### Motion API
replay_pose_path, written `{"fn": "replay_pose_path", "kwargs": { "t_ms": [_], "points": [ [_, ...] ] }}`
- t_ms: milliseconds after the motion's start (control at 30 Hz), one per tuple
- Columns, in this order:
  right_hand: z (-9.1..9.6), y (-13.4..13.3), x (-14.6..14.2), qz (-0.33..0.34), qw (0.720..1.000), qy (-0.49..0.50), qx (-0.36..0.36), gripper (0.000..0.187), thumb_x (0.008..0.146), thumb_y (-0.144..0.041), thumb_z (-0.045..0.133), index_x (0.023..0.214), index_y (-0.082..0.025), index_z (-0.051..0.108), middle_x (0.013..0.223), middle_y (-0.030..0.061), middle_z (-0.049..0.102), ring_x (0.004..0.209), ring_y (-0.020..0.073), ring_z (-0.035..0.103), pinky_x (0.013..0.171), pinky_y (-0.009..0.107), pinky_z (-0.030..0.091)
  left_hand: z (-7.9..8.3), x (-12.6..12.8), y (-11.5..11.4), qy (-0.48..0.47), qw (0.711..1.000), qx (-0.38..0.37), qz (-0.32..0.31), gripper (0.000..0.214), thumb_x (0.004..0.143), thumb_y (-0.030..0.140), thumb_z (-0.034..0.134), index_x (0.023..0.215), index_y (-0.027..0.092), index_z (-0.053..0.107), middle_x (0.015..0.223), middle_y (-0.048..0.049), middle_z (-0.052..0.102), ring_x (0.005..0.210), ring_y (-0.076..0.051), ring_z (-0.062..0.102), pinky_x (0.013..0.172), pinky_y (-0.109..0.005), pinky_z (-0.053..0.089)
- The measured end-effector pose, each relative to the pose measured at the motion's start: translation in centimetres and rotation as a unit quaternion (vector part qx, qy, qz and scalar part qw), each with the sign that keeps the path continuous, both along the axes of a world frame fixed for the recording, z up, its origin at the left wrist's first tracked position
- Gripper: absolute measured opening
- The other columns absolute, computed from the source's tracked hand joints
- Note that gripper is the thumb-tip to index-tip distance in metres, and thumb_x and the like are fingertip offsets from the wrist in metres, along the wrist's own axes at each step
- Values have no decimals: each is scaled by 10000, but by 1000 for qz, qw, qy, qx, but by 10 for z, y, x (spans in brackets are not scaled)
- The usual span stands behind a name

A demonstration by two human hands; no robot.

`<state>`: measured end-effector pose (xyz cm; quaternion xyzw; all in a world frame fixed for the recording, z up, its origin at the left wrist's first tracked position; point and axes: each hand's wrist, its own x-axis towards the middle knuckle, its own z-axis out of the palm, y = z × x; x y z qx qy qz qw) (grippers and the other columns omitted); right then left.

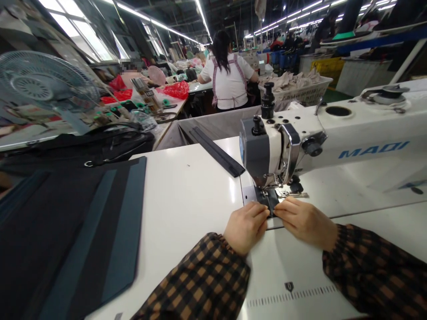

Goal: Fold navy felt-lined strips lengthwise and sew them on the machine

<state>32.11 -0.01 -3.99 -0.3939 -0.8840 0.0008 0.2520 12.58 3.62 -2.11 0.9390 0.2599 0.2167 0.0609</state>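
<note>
now | left hand (246, 226), right hand (305, 222): both pinching dark strip (268, 202) (at the sewing machine (347, 129)) | basket (308, 96): beige cloth (293, 81)

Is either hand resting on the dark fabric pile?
No, the left hand and right hand pinch a small dark strip at the presser foot.

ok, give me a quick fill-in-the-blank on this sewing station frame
1. Blue lettering on the white sewing machine reads ____.
2. The small dark fabric piece at its needle is pinched by the left hand and right hand: ____ hands in all.
3. The flat stack of dark fabric panels lies on the white table, ____ of both hands.
Missing: MAQI; two; left.
</note>
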Motion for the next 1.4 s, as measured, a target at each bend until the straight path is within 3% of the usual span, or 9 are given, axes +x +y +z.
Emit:
{"fn": "replay_pose_path", "kwargs": {
  "t_ms": [167,367,633,800,933,1233,1400],
  "points": [
    [-2,-1,1,-7,1000,5,0,228,839,-79,393,990,-131,555,876,63,549,834,174,485,751,341,463,2,0,0,20,1000,-2,16,207,829,183,423,955,179,588,894,-28,625,820,-150,566,653,-258,506],
    [3,-1,1,-16,1000,12,-8,258,849,-93,378,1044,-130,543,817,60,529,807,167,474,749,327,455,3,2,2,-78,992,-83,53,169,795,163,476,864,184,629,886,-5,637,788,-112,586,735,-225,497],
    [6,-2,0,-14,1000,-18,6,217,875,-128,374,969,-145,570,760,43,508,723,153,456,664,305,430,9,0,-4,67,998,-3,9,213,859,203,395,970,160,572,875,-41,599,803,-143,557,667,-260,504],
    [5,-1,-2,1,998,-61,21,190,883,-150,387,876,-146,577,724,28,496,688,153,439,648,318,395,8,-7,-8,81,996,-23,-3,242,887,201,355,1069,171,511,980,-39,583,890,-136,544,747,-255,494],
    [2,6,-5,-38,998,-56,17,171,876,-148,396,860,-160,566,748,29,509,713,154,459,663,319,378,3,-10,1,91,995,-50,-2,302,861,160,389,1155,170,459,1086,-57,546,1007,-162,509,822,-284,480],
    [5,12,-7,-67,997,-26,32,235,834,-67,396,972,-168,558,812,43,556,796,165,505,578,295,342,3,0,23,61,996,-61,30,398,769,13,393,1149,113,458,1183,-99,497,1137,-168,434,979,-312,388],
    [7,8,-11,-52,998,8,44,220,834,-76,378,854,-176,573,794,46,569,793,169,528,589,299,354,4,1,19,57,995,-65,40,430,751,11,413,1164,130,435,1202,-101,469,1146,-181,413,972,-339,397]
  ]
}}
